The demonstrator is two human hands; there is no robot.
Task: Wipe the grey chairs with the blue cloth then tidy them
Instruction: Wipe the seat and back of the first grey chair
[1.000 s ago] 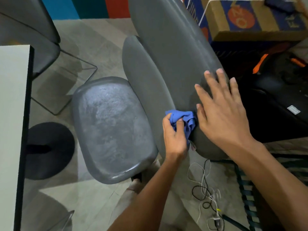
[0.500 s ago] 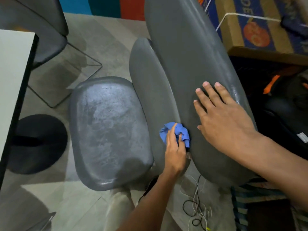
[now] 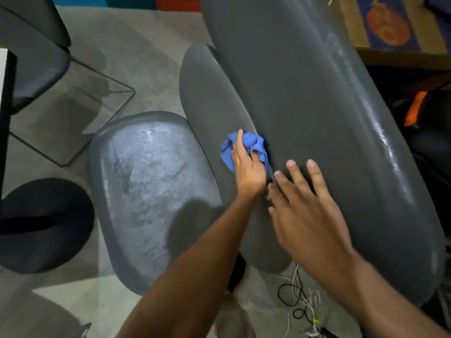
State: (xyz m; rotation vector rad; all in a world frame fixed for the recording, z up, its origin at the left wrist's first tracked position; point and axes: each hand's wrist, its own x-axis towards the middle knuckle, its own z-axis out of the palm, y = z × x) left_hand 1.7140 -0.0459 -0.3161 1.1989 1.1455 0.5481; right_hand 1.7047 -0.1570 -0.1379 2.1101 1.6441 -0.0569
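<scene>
A grey chair fills the middle of the head view, with its shiny seat (image 3: 151, 191) at the left and its lower back pad (image 3: 210, 113) beside it. A larger grey backrest (image 3: 317, 118) leans over that pad on the right. My left hand (image 3: 249, 169) grips a bunched blue cloth (image 3: 253, 145) and presses it into the gap between the two pads. My right hand (image 3: 305, 206) lies flat on the big backrest with its fingers spread and straight.
A second grey chair (image 3: 31, 54) with a wire frame stands at the top left beside a white table edge (image 3: 3, 76). A black round base (image 3: 44, 223) sits on the floor at left. Loose cables (image 3: 297, 303) lie below the backrest. A printed cardboard box (image 3: 390, 25) and dark bags are at right.
My left hand has slid the cloth up along the gap between the pads. My right hand has moved down and left on the backrest, staying flat.
</scene>
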